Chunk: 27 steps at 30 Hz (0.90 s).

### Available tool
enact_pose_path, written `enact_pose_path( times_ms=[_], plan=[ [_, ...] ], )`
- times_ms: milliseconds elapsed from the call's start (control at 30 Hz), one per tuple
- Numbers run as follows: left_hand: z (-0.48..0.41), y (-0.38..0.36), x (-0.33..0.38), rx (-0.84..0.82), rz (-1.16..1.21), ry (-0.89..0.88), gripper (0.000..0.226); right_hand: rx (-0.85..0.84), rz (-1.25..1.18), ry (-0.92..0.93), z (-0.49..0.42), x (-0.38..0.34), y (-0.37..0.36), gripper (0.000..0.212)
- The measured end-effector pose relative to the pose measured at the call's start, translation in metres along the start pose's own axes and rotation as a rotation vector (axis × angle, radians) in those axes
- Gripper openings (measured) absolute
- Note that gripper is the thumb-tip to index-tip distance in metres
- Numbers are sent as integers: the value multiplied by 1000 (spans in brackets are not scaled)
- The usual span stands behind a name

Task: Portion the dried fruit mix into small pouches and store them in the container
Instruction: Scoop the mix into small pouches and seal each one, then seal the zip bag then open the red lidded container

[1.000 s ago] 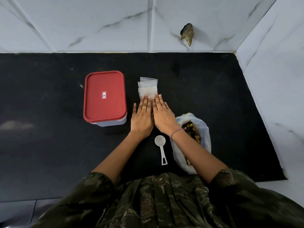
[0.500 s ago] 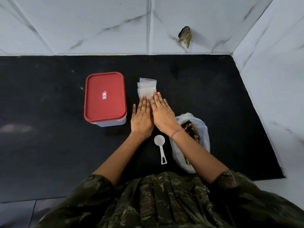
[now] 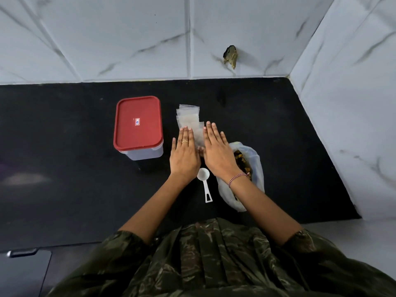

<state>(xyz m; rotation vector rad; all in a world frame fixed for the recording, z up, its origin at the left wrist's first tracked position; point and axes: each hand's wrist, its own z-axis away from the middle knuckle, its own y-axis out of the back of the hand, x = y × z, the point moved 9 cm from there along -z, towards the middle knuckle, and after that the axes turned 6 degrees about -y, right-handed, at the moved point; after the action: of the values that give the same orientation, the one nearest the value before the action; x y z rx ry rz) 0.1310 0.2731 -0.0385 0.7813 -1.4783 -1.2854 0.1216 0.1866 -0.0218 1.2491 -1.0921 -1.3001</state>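
A stack of small clear pouches lies on the black counter. My left hand and my right hand lie flat, palms down, on either side of the nearest pouch, a narrow gap between them. Neither hand holds anything. A clear container with a red lid, closed, stands left of the pouches. A white scoop lies just below my hands. An open plastic bag of dried fruit mix sits to the right, partly hidden by my right wrist.
White marble-look tiled walls close the counter at the back and on the right. A dark lump sticks to the back wall. The counter's front edge and a drawer handle show at lower left.
My hands have parted slightly, so a pouch now shows between them. The pouches, container, scoop and bag stay where they were.
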Motion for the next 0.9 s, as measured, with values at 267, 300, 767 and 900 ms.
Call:
enact_pose_path(
  times_ms=[267,300,767,900],
  plan=[
    [23,-3,35,15,75,-33,59,12,7,-31,33,20,6,58],
    [25,-4,39,15,80,-36,59,14,4,-32,36,23,6,58],
    [50,-1,81,33,169,-17,52,49,-68,-70,71,63,11,56],
    [51,-4,81,37,230,15,51,65,-68,-55,74,64,12,55]
  ],
)
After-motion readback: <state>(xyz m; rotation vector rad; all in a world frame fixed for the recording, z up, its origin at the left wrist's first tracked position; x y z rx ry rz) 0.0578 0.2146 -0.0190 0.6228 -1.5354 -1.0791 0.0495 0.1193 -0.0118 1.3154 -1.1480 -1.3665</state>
